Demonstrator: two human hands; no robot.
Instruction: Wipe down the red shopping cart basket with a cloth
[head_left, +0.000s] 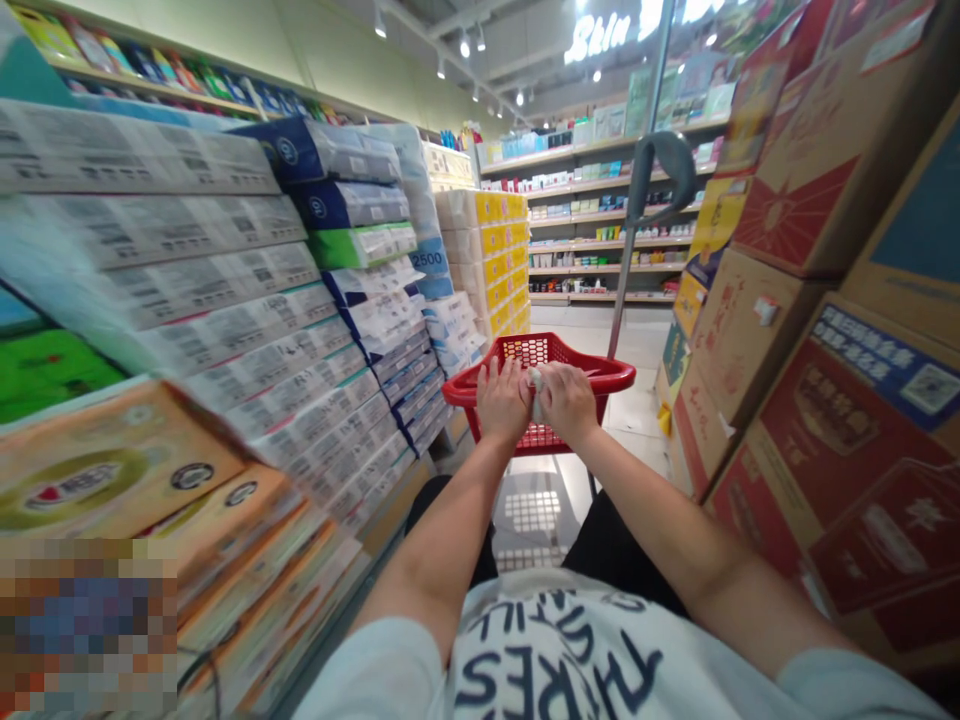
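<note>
Basket [619, 375]: red, mesh-walled, at the centre of the frame, straight ahead of both hands and partly beneath them.
Long axis: the rim looks widest from left to right across the frame; depth is foreshortened, so the true long side is unclear.
Left hand [504, 400]: over the near side, just left of centre, fingers stretched forward and slightly apart; palm hidden, so I cannot tell whether it grips.
Right hand [568, 402]: over the near side, just right of centre, fingers bent; its grip cannot be told either.
Nearer hand: neither clearly; they lie side by side.
Between hands: a pale thing [536, 383], too small to identify.
Flanks: packs [225, 300] at frame left, cartons [784, 220] at frame right.
</note>
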